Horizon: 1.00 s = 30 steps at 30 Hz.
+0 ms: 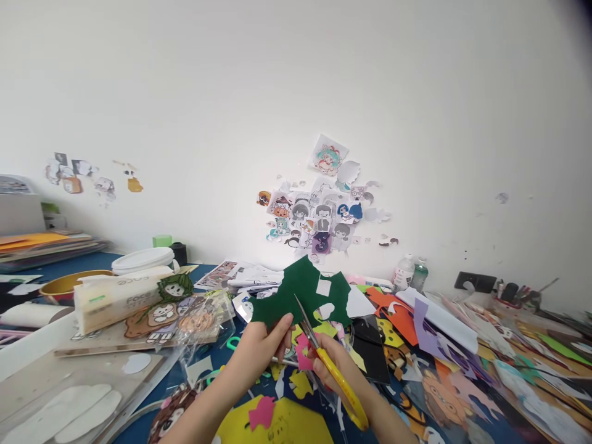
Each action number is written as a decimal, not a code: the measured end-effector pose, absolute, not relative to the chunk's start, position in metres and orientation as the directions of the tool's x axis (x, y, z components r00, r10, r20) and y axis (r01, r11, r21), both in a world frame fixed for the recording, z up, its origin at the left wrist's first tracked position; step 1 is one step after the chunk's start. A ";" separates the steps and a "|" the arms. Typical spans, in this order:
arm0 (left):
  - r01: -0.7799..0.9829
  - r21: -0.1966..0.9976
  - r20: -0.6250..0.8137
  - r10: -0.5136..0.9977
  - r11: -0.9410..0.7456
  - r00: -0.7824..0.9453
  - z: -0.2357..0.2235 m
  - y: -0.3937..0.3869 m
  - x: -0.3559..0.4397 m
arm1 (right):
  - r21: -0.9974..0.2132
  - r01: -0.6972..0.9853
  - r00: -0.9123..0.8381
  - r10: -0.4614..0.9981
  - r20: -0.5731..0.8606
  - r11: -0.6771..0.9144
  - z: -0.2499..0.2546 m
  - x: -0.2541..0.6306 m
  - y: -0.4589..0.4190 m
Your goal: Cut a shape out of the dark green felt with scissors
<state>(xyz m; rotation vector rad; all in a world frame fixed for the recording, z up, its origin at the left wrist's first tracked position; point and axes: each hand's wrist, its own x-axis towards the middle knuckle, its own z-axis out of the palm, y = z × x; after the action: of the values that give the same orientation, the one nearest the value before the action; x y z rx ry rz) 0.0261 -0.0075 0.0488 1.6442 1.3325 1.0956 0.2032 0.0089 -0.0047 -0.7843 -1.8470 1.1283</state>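
Left hand (267, 338) pinches a jagged dark-green thin sheet (297, 282), right hand (343, 357) grips yellow-handled metal scissors (325, 360) across it: cutting, seemingly, needing steady tension.

Sheet (298, 277) between tissue pack (104, 305), left, and bottles (404, 272), right; drawings (322, 217) on wall (194, 98) behind.

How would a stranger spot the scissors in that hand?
Under the picture cluster on the white wall, the left hand holds a dark green sheet. The scissors, in the right hand, stand out against it with metal blades and yellow handles.
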 end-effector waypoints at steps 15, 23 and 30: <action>0.655 0.661 0.597 0.785 -0.366 -0.163 0.049 -0.002 0.010 | -0.910 0.178 -0.576 0.789 0.211 0.373 -0.004 0.207 0.008; 0.910 0.296 0.754 0.656 -0.290 -0.036 0.046 0.007 -0.009 | -0.916 0.277 -0.643 0.765 0.048 0.290 0.001 0.211 0.006; 0.886 0.388 0.561 0.828 -0.253 -0.010 0.050 0.004 0.000 | -0.895 0.300 -0.634 0.770 0.070 0.329 0.008 0.211 0.003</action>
<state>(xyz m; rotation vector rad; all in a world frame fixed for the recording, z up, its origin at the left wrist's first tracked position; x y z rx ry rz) 0.0002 0.0040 0.0496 2.2654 1.9666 1.1755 0.2115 0.0027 0.0075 -0.9388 -2.1074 1.2650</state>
